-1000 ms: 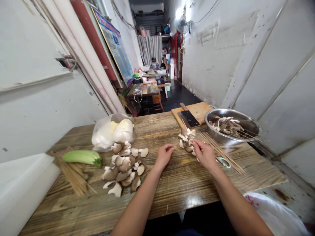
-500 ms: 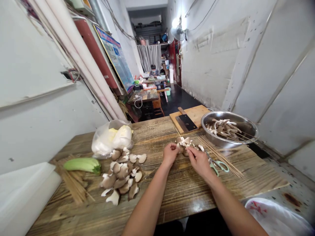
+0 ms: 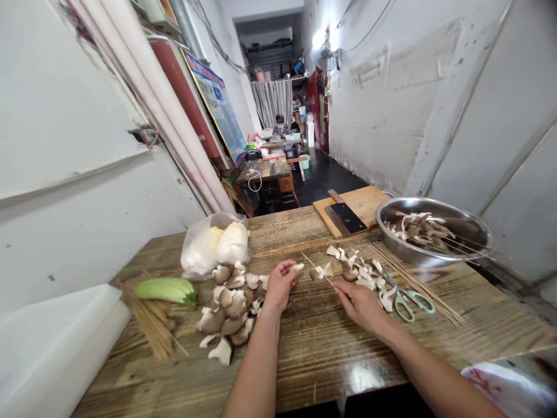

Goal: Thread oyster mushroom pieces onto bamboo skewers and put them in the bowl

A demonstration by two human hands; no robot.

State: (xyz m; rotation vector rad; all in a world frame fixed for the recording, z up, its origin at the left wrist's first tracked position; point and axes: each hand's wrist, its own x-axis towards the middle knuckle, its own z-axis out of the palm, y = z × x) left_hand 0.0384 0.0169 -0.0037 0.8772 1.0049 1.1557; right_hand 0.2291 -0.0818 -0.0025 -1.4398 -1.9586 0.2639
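Observation:
Between thumb and fingers, my left hand (image 3: 281, 284) pinches a small piece of oyster mushroom (image 3: 297, 267). My right hand (image 3: 360, 301) grips the lower end of a thin wooden skewer (image 3: 307, 259), its tip slanting up to the left. Threaded on that skewer are brown and white oyster mushroom pieces (image 3: 322, 271). A pile of oyster mushrooms (image 3: 232, 310) lies left of my left hand. More torn pieces (image 3: 368, 275) lie beyond and right of my right hand, beside scissors with pale green handles (image 3: 404, 305).
Loose skewers (image 3: 420, 284) lie right of the scissors. A steel bowl (image 3: 394, 251) holds skewered mushrooms. Behind are a cutting board (image 3: 365, 200) and a cleaver (image 3: 347, 217). Leftward sit a bagged cabbage (image 3: 232, 242), a green gourd (image 3: 163, 289) and a skewer bundle (image 3: 152, 325).
My hands have moved apart. The left now holds a mushroom piece away from the skewer, and the skewer in my right hand shows more clearly. The view has shifted left.

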